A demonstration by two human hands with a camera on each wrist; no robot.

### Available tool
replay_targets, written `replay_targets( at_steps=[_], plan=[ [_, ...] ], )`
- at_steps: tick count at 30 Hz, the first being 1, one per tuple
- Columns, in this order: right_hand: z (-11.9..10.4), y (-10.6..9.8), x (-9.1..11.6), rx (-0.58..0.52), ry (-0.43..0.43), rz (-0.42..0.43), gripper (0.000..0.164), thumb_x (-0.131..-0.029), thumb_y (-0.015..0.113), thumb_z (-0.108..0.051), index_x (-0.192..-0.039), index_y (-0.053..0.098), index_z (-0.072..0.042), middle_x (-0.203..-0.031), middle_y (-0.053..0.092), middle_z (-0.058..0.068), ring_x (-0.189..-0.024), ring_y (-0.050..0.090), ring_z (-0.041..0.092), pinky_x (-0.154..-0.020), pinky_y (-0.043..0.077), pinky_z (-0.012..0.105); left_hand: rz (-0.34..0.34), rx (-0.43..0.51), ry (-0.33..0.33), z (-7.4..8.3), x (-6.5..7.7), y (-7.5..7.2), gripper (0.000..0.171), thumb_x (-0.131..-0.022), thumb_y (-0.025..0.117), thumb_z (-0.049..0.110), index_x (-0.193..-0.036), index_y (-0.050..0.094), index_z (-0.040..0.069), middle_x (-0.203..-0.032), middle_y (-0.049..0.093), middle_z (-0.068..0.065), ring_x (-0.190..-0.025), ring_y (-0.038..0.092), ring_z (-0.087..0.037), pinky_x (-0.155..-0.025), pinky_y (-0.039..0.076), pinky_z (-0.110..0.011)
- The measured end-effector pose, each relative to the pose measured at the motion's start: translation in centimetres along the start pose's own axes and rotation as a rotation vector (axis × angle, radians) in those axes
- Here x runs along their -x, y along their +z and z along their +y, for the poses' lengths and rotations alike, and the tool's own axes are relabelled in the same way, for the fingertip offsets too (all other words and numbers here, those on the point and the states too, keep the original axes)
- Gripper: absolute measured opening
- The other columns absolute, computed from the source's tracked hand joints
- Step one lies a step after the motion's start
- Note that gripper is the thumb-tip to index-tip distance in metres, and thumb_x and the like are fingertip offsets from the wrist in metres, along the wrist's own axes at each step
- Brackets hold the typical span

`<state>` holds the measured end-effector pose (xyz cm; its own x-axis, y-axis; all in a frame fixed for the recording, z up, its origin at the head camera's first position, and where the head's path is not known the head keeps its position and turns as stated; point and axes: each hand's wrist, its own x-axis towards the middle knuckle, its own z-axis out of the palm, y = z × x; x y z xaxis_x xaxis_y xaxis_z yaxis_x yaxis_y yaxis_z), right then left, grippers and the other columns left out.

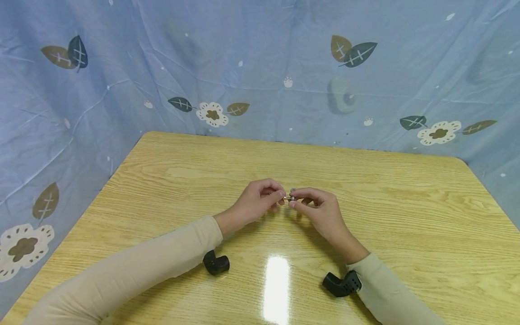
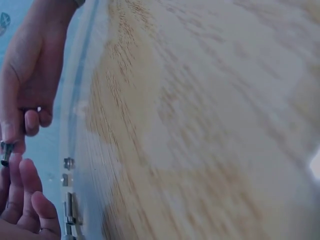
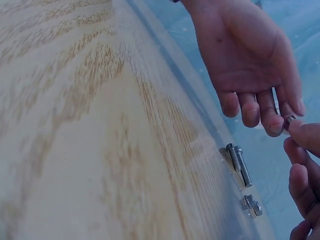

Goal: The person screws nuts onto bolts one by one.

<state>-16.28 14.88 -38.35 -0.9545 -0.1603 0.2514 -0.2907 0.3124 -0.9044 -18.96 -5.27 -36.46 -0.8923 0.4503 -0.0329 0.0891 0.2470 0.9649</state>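
Both hands meet over the middle of the table around one small metal bolt (image 1: 287,198). My left hand (image 1: 260,198) pinches its left end between thumb and fingers. From the other side, the thumb and forefinger of my right hand (image 1: 322,210) pinch the wider right end; whether that is the bolt's head or a nut on it, I cannot tell. The left wrist view catches the bolt (image 2: 6,154) at its edge, between the fingertips. In the right wrist view only a short shiny part of the bolt (image 3: 290,119) shows; fingers hide the rest.
On the wooden table (image 1: 195,171), near the hands, lie loose bolts (image 3: 244,167) and small nuts (image 3: 252,205). Black wrist-camera mounts (image 1: 217,264) jut from both sleeves. A blue patterned curtain (image 1: 260,58) hangs behind and left of the table.
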Motion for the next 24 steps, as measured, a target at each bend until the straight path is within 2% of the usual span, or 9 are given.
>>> replay_targets(
  at_steps=[2,6,13,17,20,24],
  plan=[
    [-0.06,0.02,0.0,-0.003,0.003,0.002,0.02,-0.086,0.075,-0.016,-0.105,0.074,-0.009,-0.108,0.071,0.009,-0.08,0.063,0.007,-0.071,0.052,0.025,-0.008,0.012,0.004,-0.03,-0.06,0.02,0.016,-0.099,0.057,0.019,-0.106,0.065,0.007,-0.097,0.068,-0.016,-0.081,0.064,-0.036,-0.071,0.055,-0.038],
    [-0.09,0.04,0.02,-0.002,0.004,0.002,0.02,-0.085,0.075,-0.016,-0.104,0.074,-0.01,-0.108,0.072,0.009,-0.08,0.063,0.006,-0.071,0.052,0.025,-0.018,0.009,0.013,0.03,-0.14,-0.03,0.013,-0.098,0.059,0.017,-0.105,0.065,0.008,-0.098,0.068,-0.017,-0.081,0.065,-0.035,-0.071,0.055,-0.039],
    [0.17,0.05,0.02,-0.002,0.002,0.003,0.019,-0.086,0.075,-0.017,-0.104,0.074,-0.012,-0.106,0.072,0.009,-0.079,0.063,0.007,-0.071,0.051,0.025,-0.012,-0.048,0.021,0.16,-0.05,-0.13,0.008,-0.095,0.063,0.016,-0.103,0.066,0.016,-0.099,0.065,-0.006,-0.078,0.065,-0.031,-0.058,0.047,-0.03],
    [0.23,0.05,0.0,-0.011,0.007,0.004,0.019,-0.085,0.075,-0.017,-0.103,0.074,-0.012,-0.107,0.071,0.01,-0.079,0.063,0.008,-0.07,0.051,0.025,-0.015,-0.042,0.029,0.32,0.12,-0.12,0.012,-0.092,0.065,0.013,-0.104,0.065,0.015,-0.103,0.064,-0.005,-0.082,0.065,-0.028,-0.062,0.049,-0.031],
    [0.23,0.06,-0.01,-0.016,0.007,0.005,0.019,-0.085,0.075,-0.017,-0.104,0.074,-0.011,-0.107,0.071,0.011,-0.079,0.062,0.008,-0.07,0.051,0.024,-0.001,-0.042,0.004,0.37,0.15,-0.07,0.013,-0.092,0.066,0.016,-0.105,0.066,0.017,-0.107,0.064,-0.002,-0.081,0.066,-0.028,-0.062,0.049,-0.032],
    [0.16,0.08,0.02,-0.007,0.001,0.005,0.02,-0.086,0.075,-0.017,-0.104,0.074,-0.011,-0.106,0.071,0.01,-0.078,0.062,0.008,-0.069,0.05,0.025,0.021,-0.035,-0.033,0.41,0.06,-0.01,0.011,-0.095,0.063,0.021,-0.104,0.068,0.015,-0.102,0.068,-0.007,-0.078,0.066,-0.032,-0.063,0.052,-0.033]
  ],
)
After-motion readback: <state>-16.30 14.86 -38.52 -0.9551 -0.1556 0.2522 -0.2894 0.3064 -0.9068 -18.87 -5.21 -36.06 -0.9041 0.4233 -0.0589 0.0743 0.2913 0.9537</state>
